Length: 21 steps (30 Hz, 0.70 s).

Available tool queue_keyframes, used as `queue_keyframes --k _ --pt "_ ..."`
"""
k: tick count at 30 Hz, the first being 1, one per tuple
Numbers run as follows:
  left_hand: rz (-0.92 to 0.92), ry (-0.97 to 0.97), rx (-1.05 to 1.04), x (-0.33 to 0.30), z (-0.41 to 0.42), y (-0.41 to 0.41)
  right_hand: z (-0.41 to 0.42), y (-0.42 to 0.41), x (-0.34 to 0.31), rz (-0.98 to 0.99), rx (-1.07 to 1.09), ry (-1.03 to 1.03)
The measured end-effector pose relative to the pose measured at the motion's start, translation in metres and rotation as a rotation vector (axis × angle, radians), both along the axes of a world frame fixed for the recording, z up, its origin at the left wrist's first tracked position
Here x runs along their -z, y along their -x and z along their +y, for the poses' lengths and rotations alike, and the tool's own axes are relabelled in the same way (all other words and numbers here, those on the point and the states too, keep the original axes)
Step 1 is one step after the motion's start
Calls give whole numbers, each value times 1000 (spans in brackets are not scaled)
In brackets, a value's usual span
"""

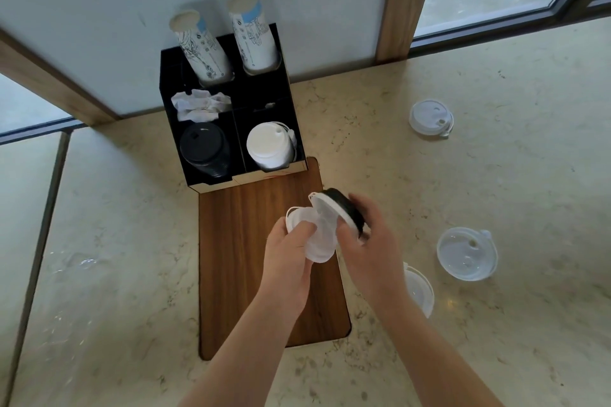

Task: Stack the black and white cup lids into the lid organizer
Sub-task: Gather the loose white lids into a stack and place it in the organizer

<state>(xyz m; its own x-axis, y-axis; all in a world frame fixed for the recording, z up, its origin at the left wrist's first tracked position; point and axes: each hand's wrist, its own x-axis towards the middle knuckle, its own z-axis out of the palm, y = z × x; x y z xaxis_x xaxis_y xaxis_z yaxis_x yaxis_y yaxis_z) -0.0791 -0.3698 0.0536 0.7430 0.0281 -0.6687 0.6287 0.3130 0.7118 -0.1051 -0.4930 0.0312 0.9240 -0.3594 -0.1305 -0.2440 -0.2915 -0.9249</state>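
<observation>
The black lid organizer (294, 129) stands at the back against the wall. Its front left slot holds a stack of black lids (204, 150), its front right slot a stack of white lids (269, 150). Above the wooden board (231, 258), my left hand (287, 251) grips white lids (314, 241). My right hand (367, 241) holds a mixed bunch, a white lid on black lids (344, 208), tilted on edge against the left hand's lids. Loose white lids lie on the counter to the right: one far (430, 118), one nearer (467, 253), one half hidden by my right forearm (420, 291).
Two stacks of paper cups (205, 46) lean in the organizer's back slots, with crumpled napkins (198, 104) in a middle slot. The marble counter (496, 192) runs right to a window; a glass panel borders the left side.
</observation>
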Motion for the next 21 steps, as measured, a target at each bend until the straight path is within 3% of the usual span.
queue_keyframes --k 4,8,16,21 --pt "-37 195 -26 -11 -1 3 10 12 -2 -165 -141 -25" --pt "44 367 -89 -15 0 4 4 14 -4 -242 -221 -73" --pt "16 265 -65 -22 1 1 -7 8 -13 -138 -181 -188" --pt "-29 140 24 -24 -2 0 -9 8 -13 -125 -246 -130"
